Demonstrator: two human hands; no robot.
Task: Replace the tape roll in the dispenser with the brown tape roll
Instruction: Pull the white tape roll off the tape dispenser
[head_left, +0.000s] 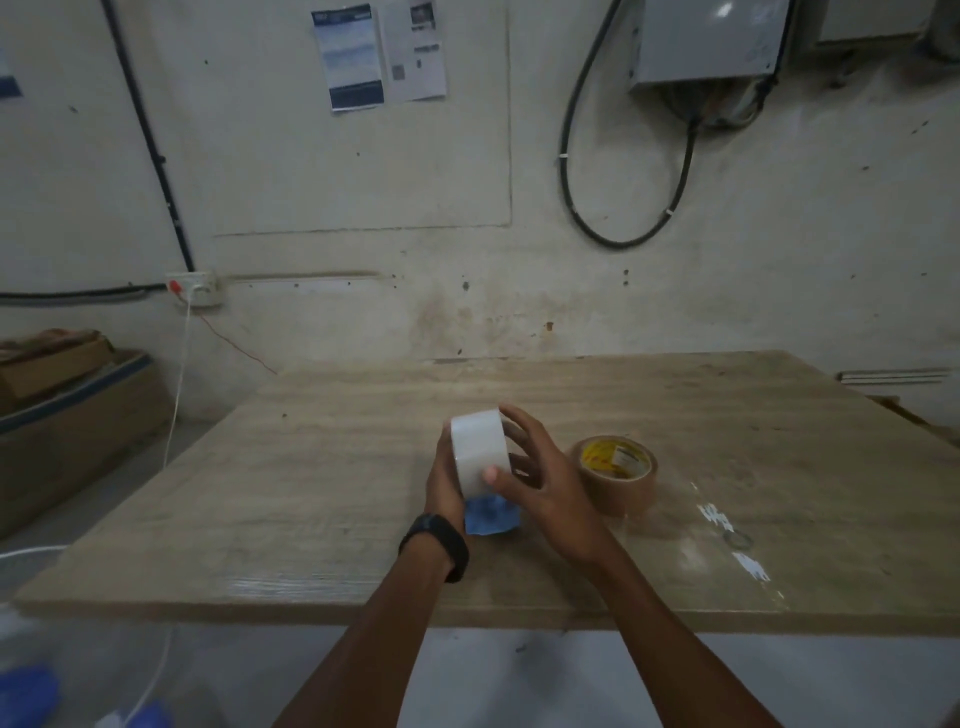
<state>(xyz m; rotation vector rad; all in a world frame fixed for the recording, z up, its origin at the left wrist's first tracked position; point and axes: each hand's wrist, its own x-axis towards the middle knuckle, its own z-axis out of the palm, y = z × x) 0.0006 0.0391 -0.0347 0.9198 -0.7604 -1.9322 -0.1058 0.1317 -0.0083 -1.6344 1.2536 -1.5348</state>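
Both hands hold the white tape roll (478, 451) up over the middle of the table (311, 467). The left hand (442, 488) cups its left side. The right hand (540, 478) has its fingers (491, 474) curled around the right side. A blue dispenser (491, 515) peeks out underneath. The brown tape roll (618, 475) lies just to the right. I think the white roll should be pulled straight off, slowly, while the dispenser is held tight.

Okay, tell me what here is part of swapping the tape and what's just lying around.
Part of the job: white tape roll, blue dispenser beneath it, brown tape roll, left hand, right hand.

Just lying about: cardboard boxes, wall papers, black cable.
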